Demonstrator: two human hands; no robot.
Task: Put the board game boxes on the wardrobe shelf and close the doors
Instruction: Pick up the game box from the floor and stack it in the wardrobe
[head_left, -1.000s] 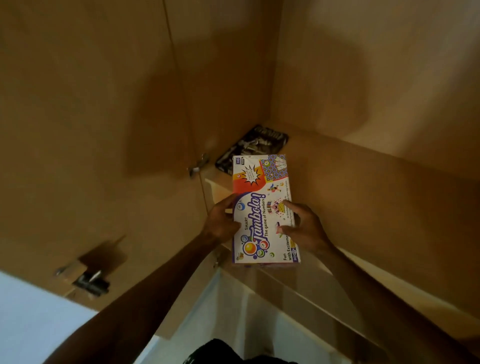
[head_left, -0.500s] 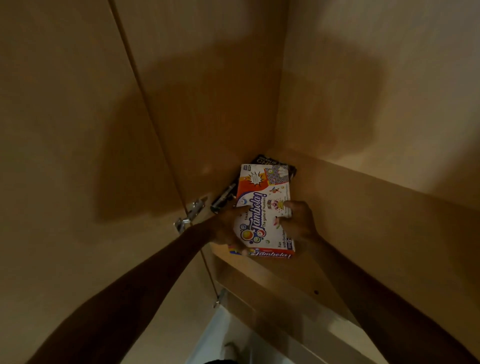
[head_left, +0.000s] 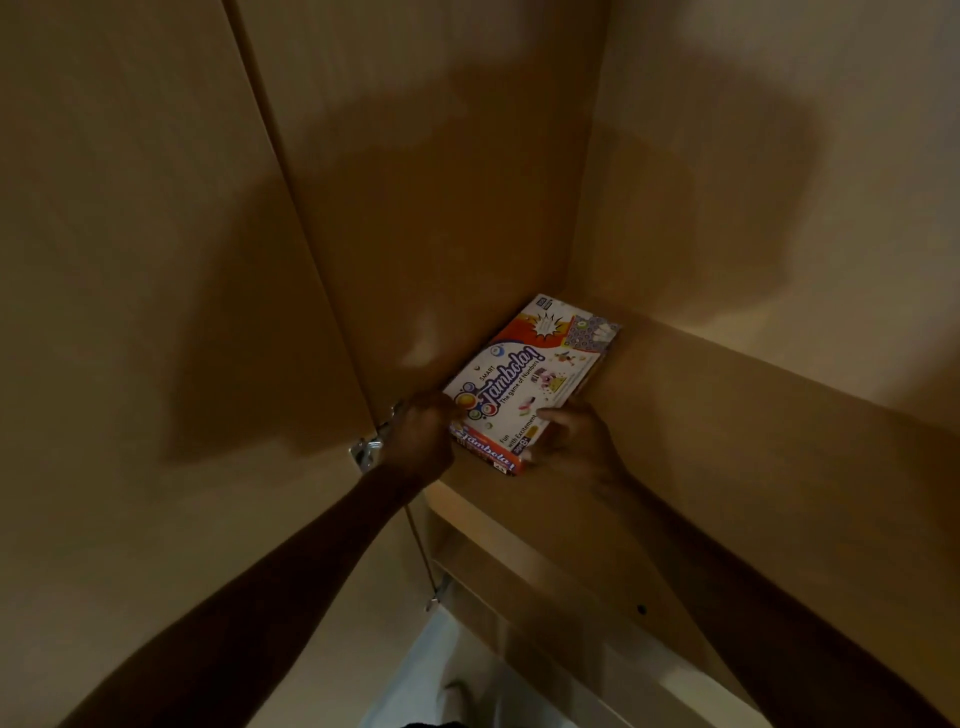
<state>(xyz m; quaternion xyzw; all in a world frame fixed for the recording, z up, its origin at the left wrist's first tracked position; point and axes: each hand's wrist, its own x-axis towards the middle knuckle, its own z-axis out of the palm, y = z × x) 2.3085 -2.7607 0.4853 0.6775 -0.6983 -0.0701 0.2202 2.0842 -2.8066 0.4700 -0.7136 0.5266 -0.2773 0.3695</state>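
Note:
A white and red Tambola board game box (head_left: 530, 379) lies flat on the wooden wardrobe shelf (head_left: 727, 441), pushed into the back left corner. Its far end touches the rear panel. My left hand (head_left: 421, 441) grips its near left corner, thumb on the lid. My right hand (head_left: 576, 441) holds its near right edge, fingers curled against the side. Nothing of any other box shows clearly beneath it.
The left wardrobe door (head_left: 130, 312) stands open and fills the left of the view, with a metal hinge (head_left: 366, 449) just left of my left hand. A second hinge (head_left: 434, 597) sits lower. Bare shelf stretches to the right of the box.
Both hands have pushed the Tambola box deeper into the shelf corner. It now covers the dark box that lay there earlier. My view has tilted upward.

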